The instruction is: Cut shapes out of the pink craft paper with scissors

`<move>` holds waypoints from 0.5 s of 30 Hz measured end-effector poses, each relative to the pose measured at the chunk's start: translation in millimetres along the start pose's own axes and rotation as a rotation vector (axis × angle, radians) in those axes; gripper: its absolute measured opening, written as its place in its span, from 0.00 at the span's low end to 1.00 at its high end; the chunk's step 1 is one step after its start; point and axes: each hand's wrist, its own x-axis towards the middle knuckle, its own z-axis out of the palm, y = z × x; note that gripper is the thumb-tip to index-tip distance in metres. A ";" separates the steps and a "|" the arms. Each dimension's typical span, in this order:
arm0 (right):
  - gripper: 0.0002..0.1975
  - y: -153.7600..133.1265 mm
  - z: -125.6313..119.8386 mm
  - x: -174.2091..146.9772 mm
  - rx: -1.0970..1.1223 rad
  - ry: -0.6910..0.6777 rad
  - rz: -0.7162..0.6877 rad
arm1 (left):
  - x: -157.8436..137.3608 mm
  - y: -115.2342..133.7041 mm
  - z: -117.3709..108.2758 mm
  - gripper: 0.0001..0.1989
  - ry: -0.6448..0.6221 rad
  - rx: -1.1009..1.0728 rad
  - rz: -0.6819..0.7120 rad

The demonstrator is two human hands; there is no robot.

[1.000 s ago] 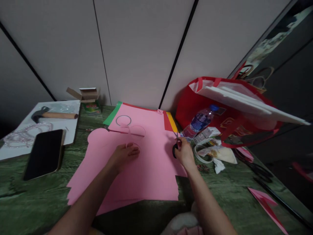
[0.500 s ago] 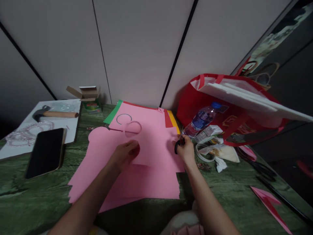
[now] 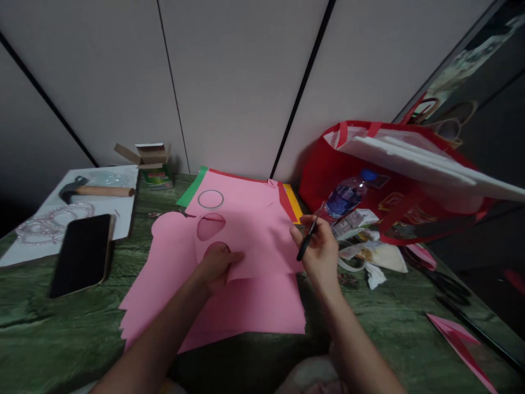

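My left hand (image 3: 217,266) is closed on the edge of a pink paper sheet (image 3: 260,241), thumb on top. That sheet has a rounded cut-out hole (image 3: 211,227); a second opening shows beside my left fingers, partly covered. In my right hand (image 3: 322,251) are small black-handled scissors (image 3: 304,247), held off to the sheet's right with the blades pointing away. More pink paper (image 3: 172,273) lies stacked beneath, with a rounded corner at the left. A thin dark ring (image 3: 211,208) rests on the pink paper at the back.
Left of the paper are a phone (image 3: 82,254), a hammer (image 3: 104,191), pink beads (image 3: 53,221) and an opened small box (image 3: 158,176). On the right stand a water bottle (image 3: 344,197) and a red bag (image 3: 320,164), with tape and scraps before them. Larger black scissors (image 3: 451,287) lie farther right.
My left hand has moved slightly down and now grips the sheet, which has shifted toward me with its hole. My right hand has turned palm-up with the scissors, and its fingers have opened somewhat.
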 end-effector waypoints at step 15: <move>0.15 -48.6 22.8 -49.8 0.408 -0.827 0.393 | -29.4 33.5 -4.3 0.22 0.186 0.138 0.512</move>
